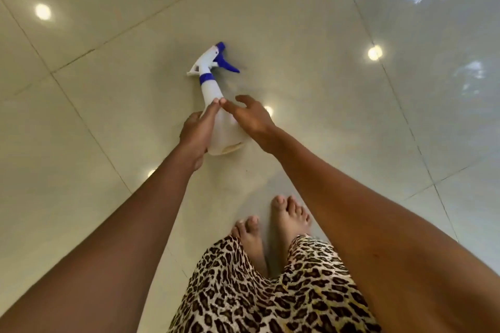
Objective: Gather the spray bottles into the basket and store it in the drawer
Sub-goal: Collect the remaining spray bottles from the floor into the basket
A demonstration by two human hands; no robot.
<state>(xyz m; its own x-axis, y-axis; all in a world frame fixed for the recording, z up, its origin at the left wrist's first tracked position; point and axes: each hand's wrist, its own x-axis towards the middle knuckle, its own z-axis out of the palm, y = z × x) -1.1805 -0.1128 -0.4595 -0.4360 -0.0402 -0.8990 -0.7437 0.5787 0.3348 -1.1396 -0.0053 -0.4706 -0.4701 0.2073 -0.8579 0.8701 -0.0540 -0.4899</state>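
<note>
I see one spray bottle [216,105] at frame centre, lying on the tiled floor [108,89], nozzle pointing up-frame. My left grip [194,138] wraps its lower body; right grip [250,116] is spread, fingers loose, just touching bottle's side.

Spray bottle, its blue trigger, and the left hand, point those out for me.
spray bottle [212,89]: head view, on its white neck below the blue collar.
blue trigger [228,65]: head view, on the lever's middle.
left hand [196,132]: head view, on the back of the hand gripping the bottle's body.
</note>
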